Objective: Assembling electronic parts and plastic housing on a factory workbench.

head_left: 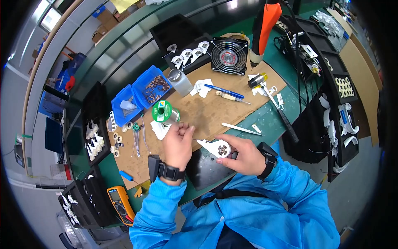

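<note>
My right hand (246, 156) grips a white plastic housing (210, 146) with a round, dark-centred metal part in its wide end. The housing's narrow tip points toward my left hand (177, 143), whose thumb and fingers are pinched together. A thin wire (195, 139) seems to run from those fingertips to the tip; its ends are too small to make out. Just beyond my left hand stands a green-topped spool of solder (161, 111), beside a white tissue (159, 129). Under the housing lies a dark mat (207, 170).
Blue bins (143, 96) hold small metal parts and a bottle. Beyond are a metal-lidded jar (180, 82), a fan (229, 57) and an orange-black tool (265, 29). A hammer (275, 103), tweezers (242, 129) and blue pen (224, 91) lie rightward; a yellow multimeter (120, 203) lies near left.
</note>
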The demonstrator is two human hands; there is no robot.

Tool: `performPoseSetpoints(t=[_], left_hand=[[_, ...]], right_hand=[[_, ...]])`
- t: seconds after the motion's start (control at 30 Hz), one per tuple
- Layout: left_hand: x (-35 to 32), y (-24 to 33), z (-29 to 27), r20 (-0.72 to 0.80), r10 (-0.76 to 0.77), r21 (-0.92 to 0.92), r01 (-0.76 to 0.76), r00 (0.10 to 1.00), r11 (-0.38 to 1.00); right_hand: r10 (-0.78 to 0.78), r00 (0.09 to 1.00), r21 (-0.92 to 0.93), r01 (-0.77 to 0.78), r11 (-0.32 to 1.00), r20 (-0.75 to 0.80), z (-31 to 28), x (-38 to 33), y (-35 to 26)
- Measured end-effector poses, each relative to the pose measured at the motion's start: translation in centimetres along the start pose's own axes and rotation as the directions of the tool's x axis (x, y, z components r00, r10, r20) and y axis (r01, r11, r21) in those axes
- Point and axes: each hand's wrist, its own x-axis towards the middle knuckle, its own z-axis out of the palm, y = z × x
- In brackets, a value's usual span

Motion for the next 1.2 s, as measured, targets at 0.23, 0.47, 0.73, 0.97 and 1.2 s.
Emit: performPoseSetpoints(t=[0.23,0.47,0.73,0.97,1.2], left_hand=[[-1.0,2.2,-0.1,0.034,0.228,0.548,-0.209,0.973,0.81],[-8.5,5.3,-2.9,0.011,0.21,0.316,-0.202,0.978,0.927],[-12.1,4.9,-2.6,0.272,0.531,0.501,-0.589,0.802,0.634],[-15.0,3.1,-3.0,0.274,-0.263,-0.309,0.343,0.925,0.887],[-16.2,1.2,-3.5,0.367,-0.246,-0.566,0.425,0.897,0.707]], right_hand=[[-0.134,0.99,0.093,0.129,0.987,0.039,-0.7,-0.4,1.1],[-0.154,0.976,0.131,0.134,0.982,0.153,-1.4,-1.2,0.2],[-0.058,0.968,0.146,0.022,0.989,0.244,0.3,-3.1,-1.7],[0.182,0.971,0.267,-0.218,0.939,0.153,2.3,-4.6,-1.8],[0.18,0.959,0.237,-0.231,0.944,0.218,2.8,-5.1,-3.4]])
